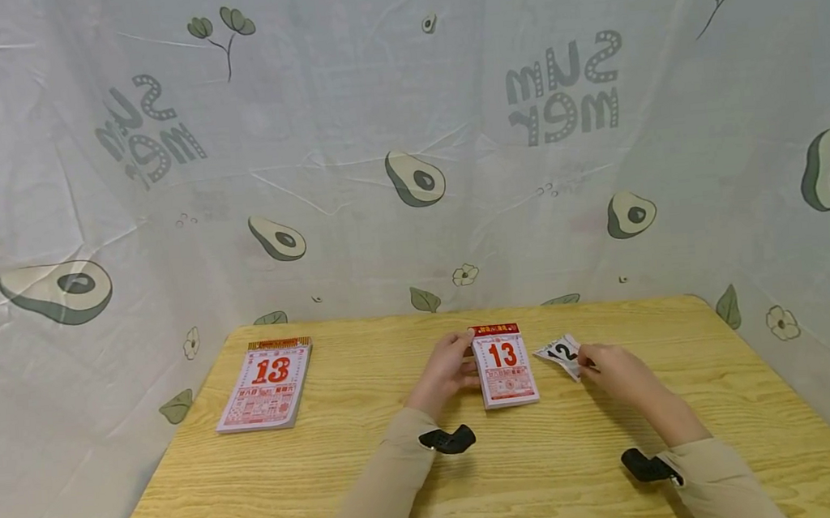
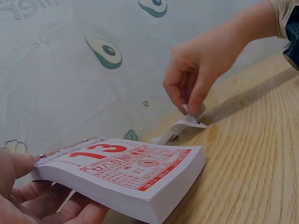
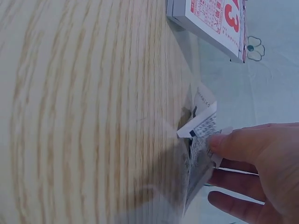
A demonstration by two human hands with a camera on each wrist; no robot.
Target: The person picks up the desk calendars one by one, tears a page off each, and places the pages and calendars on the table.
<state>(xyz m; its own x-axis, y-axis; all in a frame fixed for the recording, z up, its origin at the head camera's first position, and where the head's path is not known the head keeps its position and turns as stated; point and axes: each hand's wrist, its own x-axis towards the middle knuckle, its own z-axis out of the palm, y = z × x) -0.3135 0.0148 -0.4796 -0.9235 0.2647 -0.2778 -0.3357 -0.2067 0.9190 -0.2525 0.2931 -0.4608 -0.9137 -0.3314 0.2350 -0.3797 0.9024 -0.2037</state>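
A thick tear-off calendar (image 1: 507, 370) with a red 13 on its top sheet is held at its upper left side by my left hand (image 1: 454, 364). In the left wrist view the thumb lies on the calendar's top edge and the fingers are curled beneath the calendar block (image 2: 135, 177). To the right, my right hand (image 1: 617, 369) pinches a loose, crumpled calendar sheet (image 1: 560, 353) with a black 12. Close up in the right wrist view, the creased sheet (image 3: 201, 135) hangs from the thumb and fingers just by the wooden tabletop.
A second tear-off calendar (image 1: 267, 388), also showing a red 13, lies on the left of the wooden table (image 1: 295, 496). Behind and at both sides hangs a pale curtain (image 1: 355, 239) printed with avocados. Each sleeve carries a black wrist device (image 1: 450, 440).
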